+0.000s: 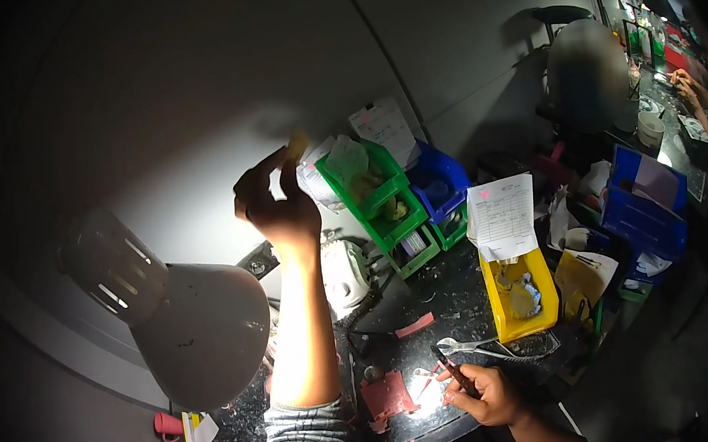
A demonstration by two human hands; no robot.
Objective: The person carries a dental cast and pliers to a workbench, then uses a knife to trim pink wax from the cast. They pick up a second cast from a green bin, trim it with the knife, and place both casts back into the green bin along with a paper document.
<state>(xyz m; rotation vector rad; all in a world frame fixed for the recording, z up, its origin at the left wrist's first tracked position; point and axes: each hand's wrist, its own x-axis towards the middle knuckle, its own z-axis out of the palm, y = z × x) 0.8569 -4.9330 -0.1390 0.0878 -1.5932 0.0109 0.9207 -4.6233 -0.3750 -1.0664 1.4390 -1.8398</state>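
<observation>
the left hand (279,207) is raised beside the stacked green bins (376,199), its thumb and a finger bowed apart with a gap between them but meeting at the tips on a small yellowish piece (299,145), which is too blurred to make out further. low over the dark, speckled table (456,292), the right hand (493,394) has its fingers closed around a slim dark tool (458,376), near a flat red sheet (387,396). the yellow bin (552,319) stands beyond that hand, and a lamp (206,331) leans in beside the left forearm.
</observation>
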